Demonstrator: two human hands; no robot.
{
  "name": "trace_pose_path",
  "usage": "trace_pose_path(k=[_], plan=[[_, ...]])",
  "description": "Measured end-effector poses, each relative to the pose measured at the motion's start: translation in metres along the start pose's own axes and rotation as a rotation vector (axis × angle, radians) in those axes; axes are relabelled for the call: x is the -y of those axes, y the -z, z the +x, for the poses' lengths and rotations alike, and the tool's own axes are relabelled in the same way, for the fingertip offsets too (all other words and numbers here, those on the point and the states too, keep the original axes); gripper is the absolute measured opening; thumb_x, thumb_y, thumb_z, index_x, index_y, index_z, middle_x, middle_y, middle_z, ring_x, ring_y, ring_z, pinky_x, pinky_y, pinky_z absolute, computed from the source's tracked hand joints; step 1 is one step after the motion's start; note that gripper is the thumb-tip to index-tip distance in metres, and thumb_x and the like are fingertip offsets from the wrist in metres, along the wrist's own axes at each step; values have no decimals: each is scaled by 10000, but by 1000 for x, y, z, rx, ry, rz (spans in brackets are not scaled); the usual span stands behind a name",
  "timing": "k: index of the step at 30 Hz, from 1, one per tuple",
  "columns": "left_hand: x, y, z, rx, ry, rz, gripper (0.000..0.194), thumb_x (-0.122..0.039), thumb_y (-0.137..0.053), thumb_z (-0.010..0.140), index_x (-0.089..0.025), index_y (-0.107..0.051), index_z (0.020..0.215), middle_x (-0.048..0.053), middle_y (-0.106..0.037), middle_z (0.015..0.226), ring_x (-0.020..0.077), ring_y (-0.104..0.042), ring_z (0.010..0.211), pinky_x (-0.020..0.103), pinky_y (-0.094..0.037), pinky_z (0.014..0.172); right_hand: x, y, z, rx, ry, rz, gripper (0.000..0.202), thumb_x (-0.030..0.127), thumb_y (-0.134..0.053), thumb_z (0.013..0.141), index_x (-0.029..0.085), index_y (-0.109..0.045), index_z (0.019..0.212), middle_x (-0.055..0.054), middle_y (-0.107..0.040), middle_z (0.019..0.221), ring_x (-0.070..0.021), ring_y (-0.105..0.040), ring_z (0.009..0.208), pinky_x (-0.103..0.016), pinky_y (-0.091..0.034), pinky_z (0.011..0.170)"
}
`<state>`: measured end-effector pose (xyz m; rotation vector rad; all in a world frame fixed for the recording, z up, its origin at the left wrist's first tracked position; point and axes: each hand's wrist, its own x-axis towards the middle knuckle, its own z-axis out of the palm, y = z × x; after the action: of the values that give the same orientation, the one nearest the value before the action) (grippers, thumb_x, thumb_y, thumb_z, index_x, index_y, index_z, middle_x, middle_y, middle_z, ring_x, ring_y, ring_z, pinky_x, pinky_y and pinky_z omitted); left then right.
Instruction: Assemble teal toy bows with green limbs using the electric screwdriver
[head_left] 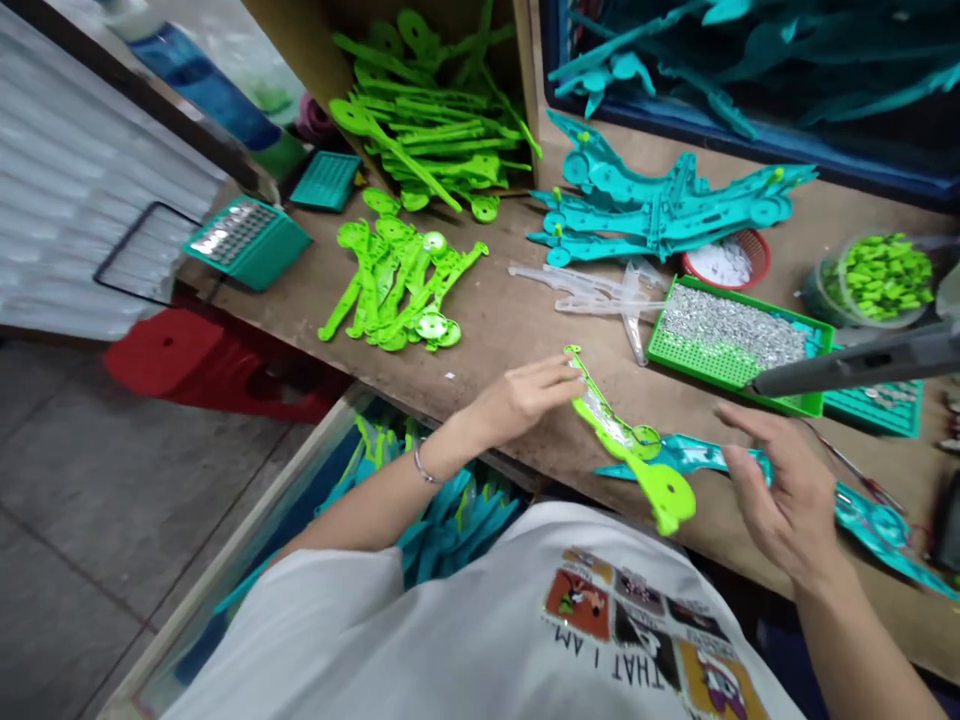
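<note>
My left hand (pixel 529 402) has its fingers together against the upper end of a lime green plastic part (pixel 611 430), which lies slantwise near the table's front edge. Whether the fingertips pinch the part is hard to make out. Beneath and to the right of it is a long teal part (pixel 686 453). My right hand (pixel 784 490) is over the teal part's right portion, thumb and fingers apart, with nothing visible between them. Another teal section (pixel 881 530) extends to the right of that hand.
Behind are lime parts (pixel 405 280), stacked teal parts (pixel 667 210), clear pieces (pixel 589 290) and a green tray (pixel 664 345) of small metal pieces. A grey tool (pixel 855 362) juts in from the right. A tub (pixel 881 280) holds small lime pieces. Below left, a bin (pixel 300 490) holds parts.
</note>
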<state>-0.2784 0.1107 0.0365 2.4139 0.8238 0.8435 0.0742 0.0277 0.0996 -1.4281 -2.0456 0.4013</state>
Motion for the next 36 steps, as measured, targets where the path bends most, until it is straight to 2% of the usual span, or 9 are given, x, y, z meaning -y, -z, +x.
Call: trace_pose_path(k=[3, 5, 8, 12, 15, 19, 23, 33, 36], plan=[[-16, -21, 2, 48, -104, 72, 356, -150, -476, 1056, -222, -672, 1344, 113, -727, 1351, 251, -522, 1473, 439, -509, 1207, 40, -11, 18, 339, 75, 86, 491, 314, -615, 1008, 269, -557, 1493, -111, -658, 1414, -268, -662, 1264, -425, -544, 1073], [-16, -27, 5, 43, -133, 112, 350, -146, -484, 1056, -204, -656, 1355, 124, -724, 1353, 254, -514, 1477, 442, -513, 1206, 55, -28, 23, 426, 81, 107, 436, 290, -582, 1020, 218, -605, 1449, -130, -697, 1326, -257, -710, 1148, -408, -584, 999], [-4, -28, 8, -22, -155, 157, 370, -112, -464, 1056, -184, -635, 1376, 132, -718, 1363, 237, -534, 1461, 424, -516, 1201, 58, -51, 29, 425, -3, 91, 392, 254, -533, 1028, 156, -663, 1385, -145, -747, 1170, -267, -739, 995, -419, -608, 896], [17, -27, 10, -144, -119, 134, 369, -102, -460, 1049, -205, -657, 1343, 126, -697, 1401, 230, -530, 1468, 430, -520, 1193, 51, -63, 43, 410, -100, 148, 426, 324, -585, 1021, 187, -662, 1418, -114, -774, 1108, -256, -746, 975, -385, -593, 897], [27, -27, 11, -233, 109, 129, 394, -96, -473, 1020, -209, -634, 1361, 129, -666, 1441, 241, -570, 1436, 475, -507, 1192, 46, -74, 49, 406, -98, 58, 416, 315, -519, 1047, 187, -676, 1411, -111, -738, 1003, -248, -725, 911, -385, -582, 886], [33, -29, 11, -380, 523, -2, 444, -88, -503, 961, -167, -567, 1394, 129, -745, 1253, 222, -719, 1170, 446, -570, 1074, 40, -94, 53, 423, -96, -114, 439, 297, -472, 1052, 186, -660, 1433, -131, -646, 1049, -245, -690, 921, -380, -569, 893], [33, -34, 12, -331, 658, -124, 384, -120, -520, 973, -175, -572, 1349, 102, -772, 1178, 204, -733, 1095, 421, -560, 1054, 41, -105, 54, 450, -117, -227, 448, 314, -445, 1057, 224, -642, 1449, -115, -623, 1053, -231, -665, 879, -356, -553, 834], [40, -31, 31, -217, 664, -166, 357, -140, -499, 988, -176, -589, 1332, 92, -789, 1154, 216, -737, 1074, 415, -534, 1040, 43, -110, 56, 473, -90, -279, 440, 311, -451, 1054, 218, -643, 1439, -120, -637, 1032, -227, -640, 872, -336, -523, 813], [41, -32, 34, -207, 679, -191, 320, -206, -614, 959, -178, -625, 1277, 83, -782, 1102, 199, -737, 963, 375, -555, 965, 42, -111, 56, 481, -98, -265, 437, 309, -459, 1050, 213, -649, 1431, -126, -648, 1044, -226, -648, 877, -335, -522, 823]])
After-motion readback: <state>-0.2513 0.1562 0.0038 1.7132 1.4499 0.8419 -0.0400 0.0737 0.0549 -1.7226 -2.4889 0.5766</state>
